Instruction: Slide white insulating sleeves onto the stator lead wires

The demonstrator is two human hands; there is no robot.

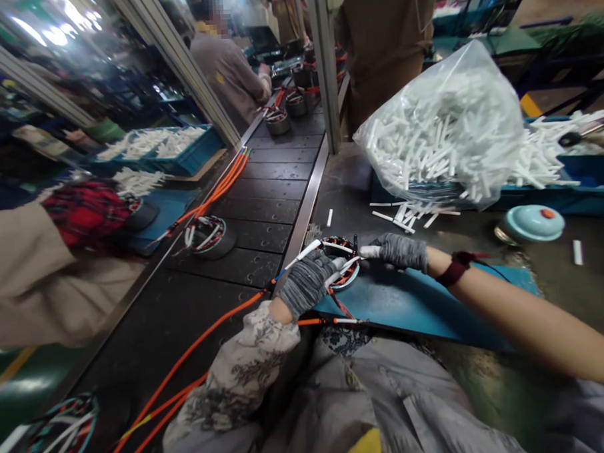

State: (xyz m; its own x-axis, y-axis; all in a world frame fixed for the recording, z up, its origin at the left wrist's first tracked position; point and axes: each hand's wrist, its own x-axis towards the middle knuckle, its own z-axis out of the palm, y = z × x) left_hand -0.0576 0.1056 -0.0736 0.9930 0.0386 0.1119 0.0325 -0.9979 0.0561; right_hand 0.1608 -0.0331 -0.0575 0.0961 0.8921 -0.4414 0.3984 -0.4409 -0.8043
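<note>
A round wound coil part (345, 278) with orange, black and white wires lies on a blue mat (430, 301) in front of me. My left hand (307, 283), in a grey glove with white fingertips, rests on its left side, fingers closed around a white sleeved wire. At the part's right edge, my right hand (396, 251), gloved alike, has its fingers pinched at a thin white wire end. Orange cables (211, 329) run from the part under my left wrist toward the lower left.
Slatted conveyor (265, 188) at left carries more wound parts (210, 237). A bag of white tubes (443, 133) sits on a blue bin (590, 174), near a turquoise round container (535, 223). One person (230, 76) works beyond; another's sleeve (34, 278) reaches in from the left.
</note>
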